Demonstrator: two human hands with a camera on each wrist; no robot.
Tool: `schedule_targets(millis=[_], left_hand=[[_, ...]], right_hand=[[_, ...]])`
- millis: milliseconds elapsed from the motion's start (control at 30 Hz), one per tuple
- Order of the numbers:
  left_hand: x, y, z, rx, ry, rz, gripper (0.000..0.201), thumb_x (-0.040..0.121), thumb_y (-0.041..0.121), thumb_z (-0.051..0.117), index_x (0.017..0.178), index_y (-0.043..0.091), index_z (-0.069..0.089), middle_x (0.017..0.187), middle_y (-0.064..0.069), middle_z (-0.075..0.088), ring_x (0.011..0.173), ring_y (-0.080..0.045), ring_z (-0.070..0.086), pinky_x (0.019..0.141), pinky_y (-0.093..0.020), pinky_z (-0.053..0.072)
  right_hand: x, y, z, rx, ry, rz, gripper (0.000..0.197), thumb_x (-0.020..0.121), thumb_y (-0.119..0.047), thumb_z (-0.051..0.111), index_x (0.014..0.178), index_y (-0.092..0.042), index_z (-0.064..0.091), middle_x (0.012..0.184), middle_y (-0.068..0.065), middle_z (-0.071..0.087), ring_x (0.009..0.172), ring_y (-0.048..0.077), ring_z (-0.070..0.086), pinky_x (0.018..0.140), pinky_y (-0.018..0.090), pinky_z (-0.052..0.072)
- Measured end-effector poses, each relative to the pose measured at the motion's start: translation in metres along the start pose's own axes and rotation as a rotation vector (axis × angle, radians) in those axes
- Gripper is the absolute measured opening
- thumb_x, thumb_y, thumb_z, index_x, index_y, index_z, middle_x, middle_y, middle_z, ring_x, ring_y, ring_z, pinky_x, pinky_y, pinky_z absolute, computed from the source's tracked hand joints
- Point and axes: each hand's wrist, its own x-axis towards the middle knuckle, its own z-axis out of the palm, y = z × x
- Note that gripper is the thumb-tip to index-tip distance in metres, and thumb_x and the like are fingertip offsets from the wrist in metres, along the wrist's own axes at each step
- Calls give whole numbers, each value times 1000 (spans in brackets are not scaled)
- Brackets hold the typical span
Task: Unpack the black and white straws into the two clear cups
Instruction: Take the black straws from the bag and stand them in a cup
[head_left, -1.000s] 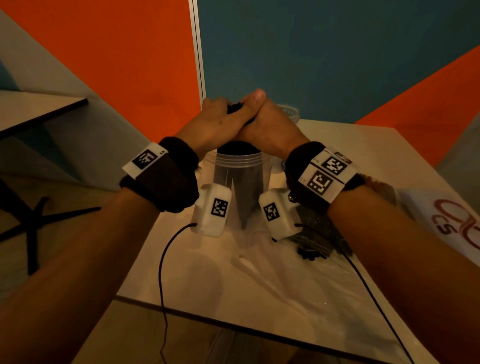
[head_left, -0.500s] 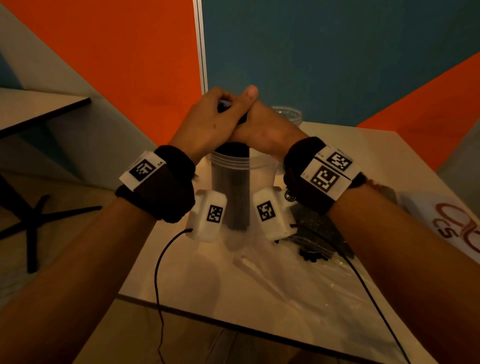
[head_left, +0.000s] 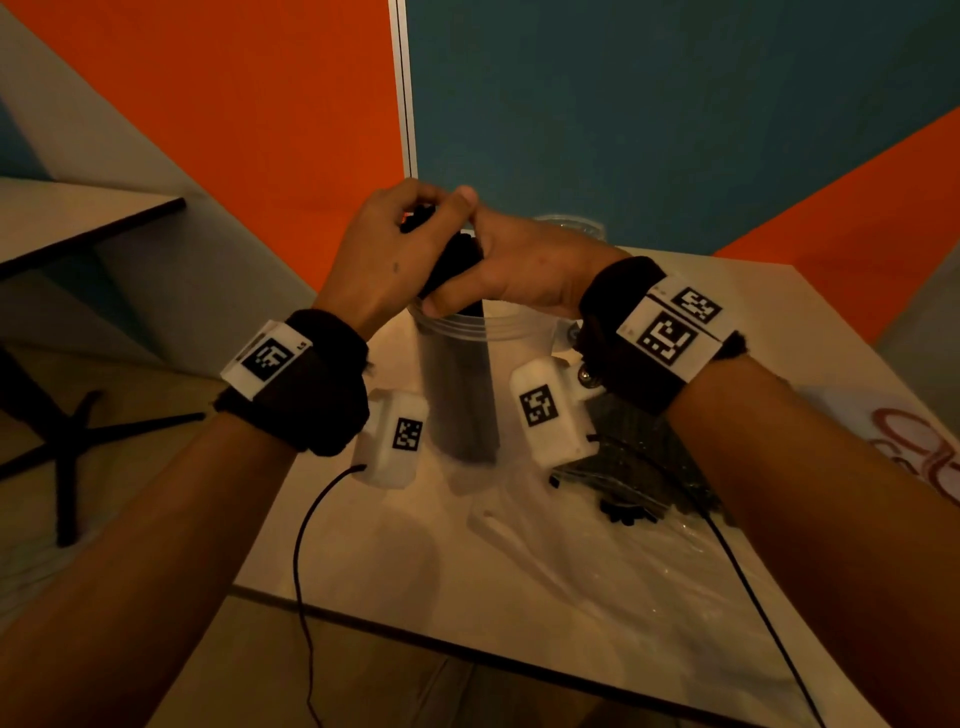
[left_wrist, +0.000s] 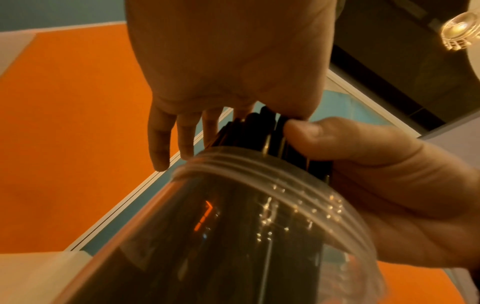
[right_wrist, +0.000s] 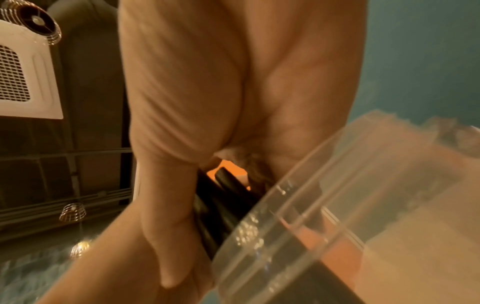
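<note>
A bundle of black straws stands in the near clear cup, its lower part showing dark through the wall. My left hand pinches the straws' top ends between thumb and fingers. Just below it, my right hand grips the bundle above the rim, thumb in front. The left wrist view shows the straws rising out of the cup's rim between both hands. In the right wrist view the right hand's thumb lies along the straws. A second clear cup stands behind the right hand. No white straws are plainly seen.
Crumpled clear packaging lies on the table in front of the cup. A pack of more black straws lies under my right wrist. Cables hang from both wrist cameras. The table's front edge is near; a printed white bag lies at right.
My left hand has lifted from clasping the right hand to the straws' top ends. The bundle now shows between the hands, leaning slightly left.
</note>
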Motion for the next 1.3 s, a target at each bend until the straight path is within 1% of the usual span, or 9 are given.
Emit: schedule_targets(millis=[133, 300, 433, 567, 700, 800, 900, 1133, 1300], left_hand=[[-1, 0, 2, -4, -7, 0, 37, 88, 63, 44, 90, 30, 61, 103, 4, 59, 97, -11, 57, 83, -32, 47], [-2, 9, 0, 49, 74, 61, 36, 91, 62, 40, 91, 29, 54, 105, 4, 51, 95, -9, 49, 80, -22, 35], [-7, 21, -3, 113, 151, 152, 29, 95, 53, 42, 102, 28, 55, 115, 6, 51, 104, -3, 45, 80, -7, 31], [-21, 39, -2, 170, 285, 336, 36, 93, 50, 43, 106, 20, 59, 110, 7, 49, 108, -5, 46, 86, -6, 31], [-54, 61, 8, 195, 327, 618, 30, 95, 34, 47, 92, 7, 59, 95, 1, 50, 94, -15, 49, 80, -23, 36], [-88, 70, 20, 148, 151, 753, 27, 94, 21, 51, 75, 3, 55, 80, -3, 47, 78, -17, 44, 71, -28, 33], [-109, 59, 36, 202, -243, 739, 17, 89, 22, 58, 79, 8, 58, 80, -2, 51, 76, -16, 46, 67, -31, 38], [-110, 9, 90, 579, -776, 619, 35, 85, 38, 60, 116, 27, 49, 111, 2, 47, 94, -13, 41, 77, -36, 44], [-101, 15, 105, 520, -761, 464, 14, 93, 25, 51, 103, 19, 60, 101, 1, 55, 89, -20, 56, 77, -44, 48]], right_hand=[[-8, 1, -3, 8, -10, 10, 110, 55, -26, 87, 146, -24, 26, 122, 2, 62, 114, 18, 60, 103, 38, 47], [-22, -5, -8, 4, 39, 44, 93, 63, -28, 86, 140, -16, 35, 126, 2, 61, 116, 15, 59, 103, 32, 45], [-39, -9, -19, -16, 102, 67, 70, 82, -25, 71, 140, -8, 36, 113, -11, 57, 91, -4, 55, 80, 11, 44], [-52, -3, -32, -63, 221, 106, 86, 78, -47, 70, 147, -12, 31, 145, 1, 45, 127, 11, 48, 109, 31, 37], [-87, 8, -48, -20, 365, 120, 96, 65, -59, 74, 145, -20, 36, 146, -4, 45, 129, 8, 46, 111, 36, 36], [-129, 9, -54, 22, 511, 67, 63, 73, -42, 72, 130, -22, 55, 128, -5, 61, 116, 5, 58, 105, 35, 45], [-175, 3, -42, 142, 509, 7, 20, 87, -9, 61, 107, -13, 64, 105, 6, 72, 100, 16, 68, 91, 31, 55], [-208, 21, 20, -318, 14, 187, 20, 90, -13, 59, 99, -29, 68, 95, -14, 69, 90, 2, 65, 83, 22, 53], [-179, 68, 43, -640, -132, 360, 39, 91, -12, 50, 129, -16, 56, 134, 3, 53, 117, 19, 52, 95, 24, 40]])
